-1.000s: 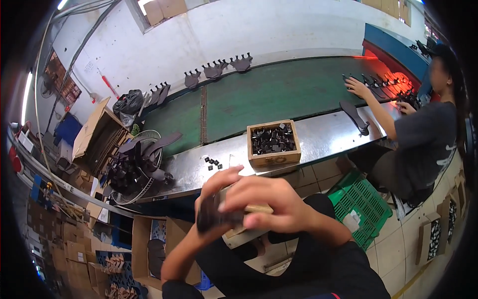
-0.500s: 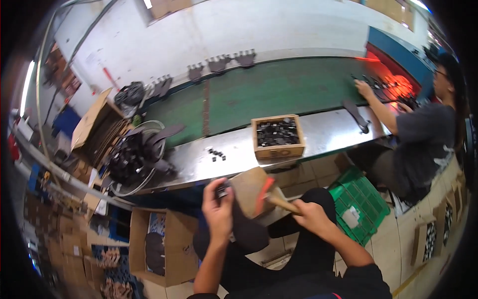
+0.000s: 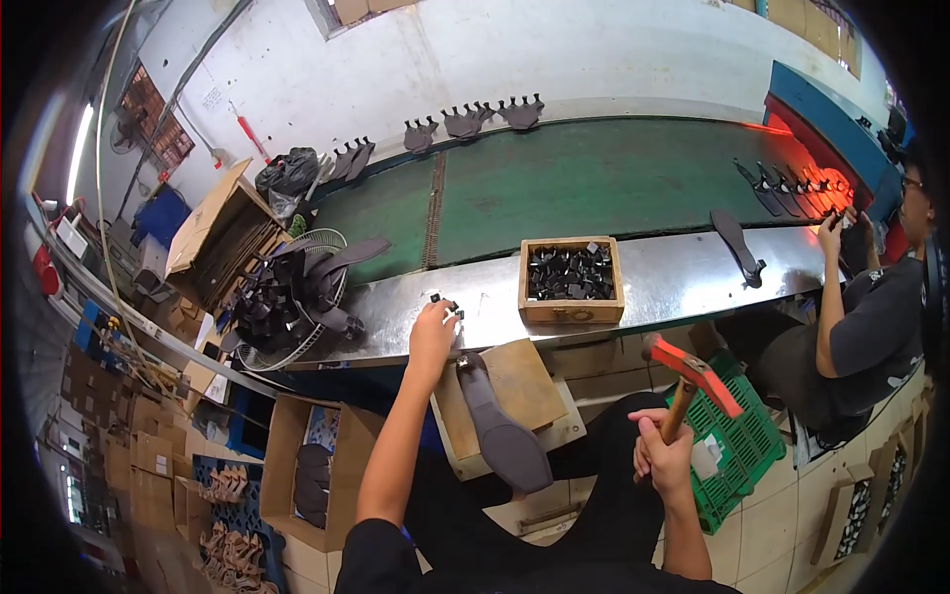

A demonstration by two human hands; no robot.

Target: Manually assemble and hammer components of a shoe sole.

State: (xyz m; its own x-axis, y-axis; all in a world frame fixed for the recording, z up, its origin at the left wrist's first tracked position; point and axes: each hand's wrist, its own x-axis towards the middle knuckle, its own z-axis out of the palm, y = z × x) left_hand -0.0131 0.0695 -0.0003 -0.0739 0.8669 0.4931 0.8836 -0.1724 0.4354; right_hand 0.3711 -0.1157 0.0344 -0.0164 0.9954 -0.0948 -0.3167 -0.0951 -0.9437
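With the sole (image 3: 503,429) overhanging the block's (image 3: 529,368) near edge, a bump could tip it; the right hand's (image 3: 665,450) grip encircles the hammer (image 3: 699,375), the left hand's (image 3: 432,332) I cannot tell.

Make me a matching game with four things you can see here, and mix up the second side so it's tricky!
Things:
1. hammer
2. shoe sole
3. wooden box
4. plastic crate

Clues:
A. filled with small black pieces
B. green with lots of slots
C. gripped in the right hand
D. lying on the wooden board

Right pairs: 1-C, 2-D, 3-A, 4-B.
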